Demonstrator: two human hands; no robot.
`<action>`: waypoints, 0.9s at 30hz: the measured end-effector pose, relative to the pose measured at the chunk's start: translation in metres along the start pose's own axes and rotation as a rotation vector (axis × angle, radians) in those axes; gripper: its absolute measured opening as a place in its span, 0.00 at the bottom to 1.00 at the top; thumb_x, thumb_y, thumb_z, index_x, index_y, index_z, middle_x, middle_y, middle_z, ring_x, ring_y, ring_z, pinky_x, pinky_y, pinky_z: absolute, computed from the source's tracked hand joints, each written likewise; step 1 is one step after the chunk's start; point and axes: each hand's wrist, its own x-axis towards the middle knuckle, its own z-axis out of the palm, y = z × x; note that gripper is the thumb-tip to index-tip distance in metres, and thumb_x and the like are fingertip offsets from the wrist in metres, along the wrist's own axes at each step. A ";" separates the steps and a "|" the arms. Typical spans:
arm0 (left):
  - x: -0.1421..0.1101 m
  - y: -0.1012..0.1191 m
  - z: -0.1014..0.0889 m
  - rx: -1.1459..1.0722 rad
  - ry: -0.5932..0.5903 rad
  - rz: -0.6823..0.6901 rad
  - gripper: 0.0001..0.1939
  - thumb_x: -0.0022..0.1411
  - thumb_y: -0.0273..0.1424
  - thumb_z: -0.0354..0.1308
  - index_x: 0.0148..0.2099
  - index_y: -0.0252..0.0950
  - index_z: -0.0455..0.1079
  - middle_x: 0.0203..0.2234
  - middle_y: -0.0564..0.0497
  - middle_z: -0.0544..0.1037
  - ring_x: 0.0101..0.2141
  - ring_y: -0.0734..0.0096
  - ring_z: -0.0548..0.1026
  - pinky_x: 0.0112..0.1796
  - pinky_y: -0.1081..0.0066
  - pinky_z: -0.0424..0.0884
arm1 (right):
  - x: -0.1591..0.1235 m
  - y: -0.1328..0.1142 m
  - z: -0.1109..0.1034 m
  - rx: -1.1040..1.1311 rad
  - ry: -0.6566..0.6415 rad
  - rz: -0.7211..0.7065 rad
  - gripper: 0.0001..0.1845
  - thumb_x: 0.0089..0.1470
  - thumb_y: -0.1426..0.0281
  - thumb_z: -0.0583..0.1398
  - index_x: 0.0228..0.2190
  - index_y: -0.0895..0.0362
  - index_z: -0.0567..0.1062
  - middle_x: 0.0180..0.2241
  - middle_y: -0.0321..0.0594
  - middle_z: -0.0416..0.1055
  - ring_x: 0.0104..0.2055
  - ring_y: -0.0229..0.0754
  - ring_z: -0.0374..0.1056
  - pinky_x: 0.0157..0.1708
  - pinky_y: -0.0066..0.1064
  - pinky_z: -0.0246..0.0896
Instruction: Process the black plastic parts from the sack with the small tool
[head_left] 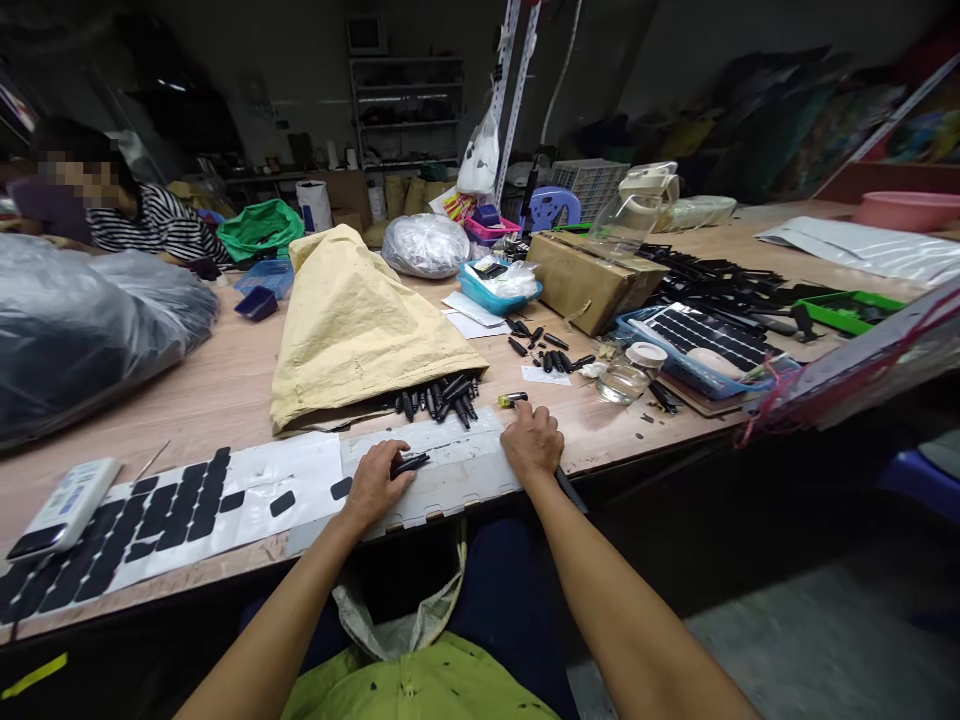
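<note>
My left hand (377, 484) rests over a scuffed grey board (450, 450) at the table's front edge. Its thumb and fingers are closed on a small black tube-shaped piece (410, 464). To the right, my right hand (533, 443) is curled into a fist at the board's right end; what it grips, if anything, is hidden. A small yellow-green object (512, 398) shows just beyond its knuckles, and a dark strip (571, 492) lies below it. Several similar black pieces (442, 396) spill from the mouth of a cream cloth sack (360, 320) beyond the board.
A white sheet with black rounded stickers (281, 503) and a white box (64, 510) lie left. Farther right are loose black pieces (555, 360), a clear jar (624, 378), a cardboard box (592, 280) and a blue tray (694, 365). A person in a striped shirt (157, 222) sits far left.
</note>
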 end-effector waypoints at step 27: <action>-0.003 -0.012 -0.001 -0.101 0.022 -0.017 0.09 0.56 0.30 0.61 0.40 0.40 0.79 0.29 0.52 0.72 0.35 0.68 0.70 0.39 0.68 0.67 | -0.124 -0.054 -0.053 0.924 -0.132 -0.506 0.21 0.62 0.71 0.50 0.53 0.54 0.73 0.43 0.45 0.74 0.46 0.43 0.70 0.48 0.35 0.68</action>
